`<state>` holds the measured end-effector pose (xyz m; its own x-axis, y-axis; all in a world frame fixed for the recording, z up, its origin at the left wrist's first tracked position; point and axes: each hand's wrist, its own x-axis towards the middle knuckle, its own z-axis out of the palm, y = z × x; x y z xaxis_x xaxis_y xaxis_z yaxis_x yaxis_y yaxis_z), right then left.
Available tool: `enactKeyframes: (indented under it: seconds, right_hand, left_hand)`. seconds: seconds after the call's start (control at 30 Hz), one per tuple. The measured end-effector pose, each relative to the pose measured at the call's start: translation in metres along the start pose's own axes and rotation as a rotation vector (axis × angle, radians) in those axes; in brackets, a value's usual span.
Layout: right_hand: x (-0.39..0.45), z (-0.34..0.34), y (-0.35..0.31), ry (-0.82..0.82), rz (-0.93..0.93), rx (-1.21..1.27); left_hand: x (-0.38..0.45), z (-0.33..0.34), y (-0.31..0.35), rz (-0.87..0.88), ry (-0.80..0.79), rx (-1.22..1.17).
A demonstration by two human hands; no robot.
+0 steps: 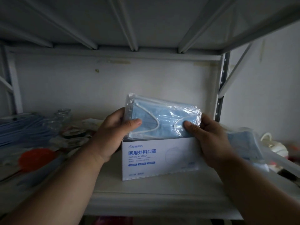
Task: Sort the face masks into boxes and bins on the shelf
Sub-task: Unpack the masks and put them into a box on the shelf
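Where box (pixel 155 158) reads "SURGICAL MASK" — masks (pixel 162 117) protrude.

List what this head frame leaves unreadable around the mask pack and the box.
- Inside of the white box: hidden by its front wall and the mask pack.
- Pack's lower edge: behind the box rim.
- Fingers of the left hand and right hand: behind the pack.
- Left shelf clutter: blurred, dim.

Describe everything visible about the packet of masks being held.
The packet of masks is a clear, crinkly plastic bag holding a flat stack of light blue surgical masks with white ear loops. It is tilted, left end higher, its lower edge dipping into the open top of the white surgical mask box. The left hand grips its left end, the right hand its right, thumbs in front.
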<state>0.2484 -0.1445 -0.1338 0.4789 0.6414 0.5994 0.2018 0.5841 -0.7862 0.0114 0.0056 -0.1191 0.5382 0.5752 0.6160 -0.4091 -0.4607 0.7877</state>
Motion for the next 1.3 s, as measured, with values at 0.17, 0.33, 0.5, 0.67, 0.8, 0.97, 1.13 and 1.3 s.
enactKeyframes:
  seconds: [0.17, 0.33, 0.5, 0.67, 0.8, 0.97, 1.13, 1.3]
  right_hand:
    - [0.005, -0.003, 0.01, 0.043, -0.045, -0.017]
    - [0.006, -0.004, 0.014, 0.026, -0.043, -0.036]
    - [0.001, 0.0, 0.011, 0.04, -0.013, -0.07]
    - [-0.005, 0.002, 0.005, 0.059, 0.028, -0.105]
    - [-0.006, 0.0, 0.006, 0.065, 0.039, -0.14]
    - [-0.006, -0.004, 0.007, 0.046, 0.066, -0.141]
    - [-0.009, -0.007, 0.008, 0.03, 0.075, -0.142]
    - [-0.015, -0.003, 0.003, 0.028, 0.037, -0.119]
  left_hand:
    - [-0.012, 0.001, -0.002, -0.054, -0.006, 0.068]
    - [-0.027, 0.002, -0.006, -0.058, -0.039, 0.078]
    - [-0.031, -0.001, -0.017, -0.065, 0.035, 0.083]
    - [-0.035, 0.001, -0.015, -0.07, 0.075, 0.075]
    - [-0.039, 0.003, -0.012, -0.086, 0.091, 0.069]
    - [-0.041, 0.004, -0.007, -0.135, 0.066, 0.078]
    - [-0.041, 0.002, -0.008, -0.129, 0.09, 0.122]
    - [-0.043, -0.003, -0.008, -0.133, 0.053, 0.207]
